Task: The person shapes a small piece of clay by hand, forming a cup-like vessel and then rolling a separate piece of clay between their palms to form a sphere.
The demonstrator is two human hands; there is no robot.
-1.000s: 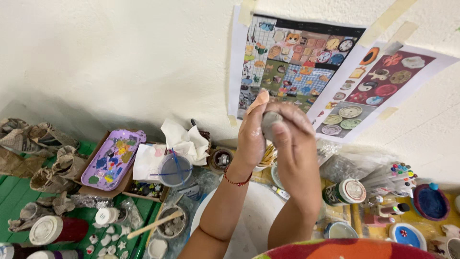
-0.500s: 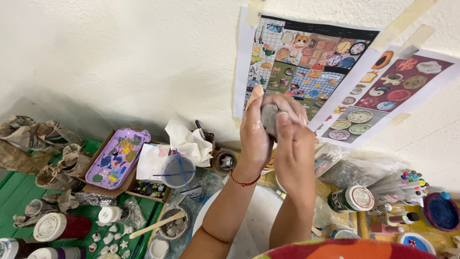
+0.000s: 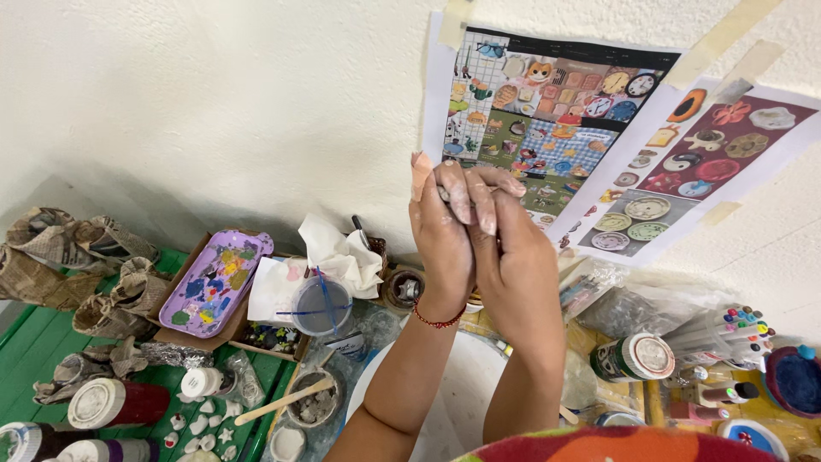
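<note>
Small grey clay lump (image 3: 446,193): almost wholly hidden, pressed between raised palms of left hand (image 3: 440,235) and right hand (image 3: 511,257), clay-smeared fingers wrapped over it.

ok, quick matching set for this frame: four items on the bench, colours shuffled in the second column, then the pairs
Items:
1. paint palette
2. bracelet on the left wrist
3. tabletop at the left
4. crumpled tissue

Colours:
A. green
B. white
C. purple
D. red

Pairs: 1-C, 2-D, 3-A, 4-B
</note>
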